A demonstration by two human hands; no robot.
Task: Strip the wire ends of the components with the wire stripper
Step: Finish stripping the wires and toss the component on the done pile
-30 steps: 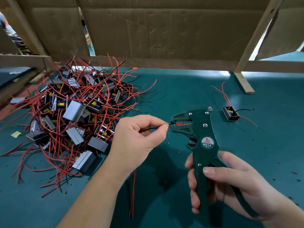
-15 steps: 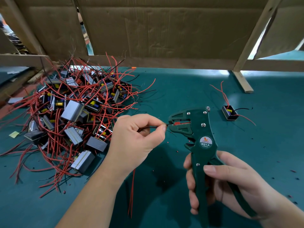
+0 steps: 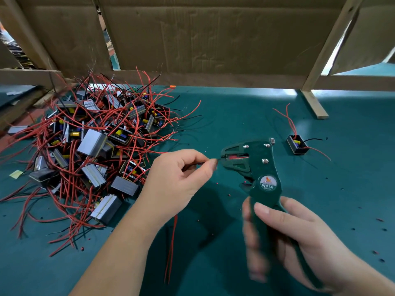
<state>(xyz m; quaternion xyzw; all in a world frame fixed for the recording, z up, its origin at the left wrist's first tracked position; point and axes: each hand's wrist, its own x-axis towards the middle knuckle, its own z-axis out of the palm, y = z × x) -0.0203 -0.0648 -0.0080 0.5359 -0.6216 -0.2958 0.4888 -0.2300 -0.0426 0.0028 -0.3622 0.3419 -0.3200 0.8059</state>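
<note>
**While the left hand (image 3: 179, 180) feeds a black wire (image 3: 201, 163), the right hand (image 3: 295, 238) grips the wire stripper (image 3: 260, 165)**

Where the two hands meet above the middle of the surface (image 3: 235, 116), the left hand pinches the black wire between thumb and forefinger. Its other fingers are curled under. The wire tip sits at the mouth of the stripper head, which points left toward the fingertips. The right hand is wrapped around the stripper's green handles, thumb laid across the front and fingers curled behind. The tool is held upright, its round W01A label facing the camera.

The surface is a dark green mat. A pile of components (image 3: 85, 142), small grey and black blocks tangled in red and black leads, occupies its left side. A single component (image 3: 297, 145) lies apart on the right, just beyond the stripper head. Small dark and red scraps (image 3: 379, 220) are scattered over the mat, and a yellow slip (image 3: 16, 174) lies at the far left. A cardboard wall (image 3: 213, 39) on a wooden frame (image 3: 327, 45) closes off the back.

The part that carries the black wire is hidden beneath the left hand. Only red wires (image 3: 171, 248) hang below the wrist. The right fingers are blurred, and the handle ends are covered by the palm.
</note>
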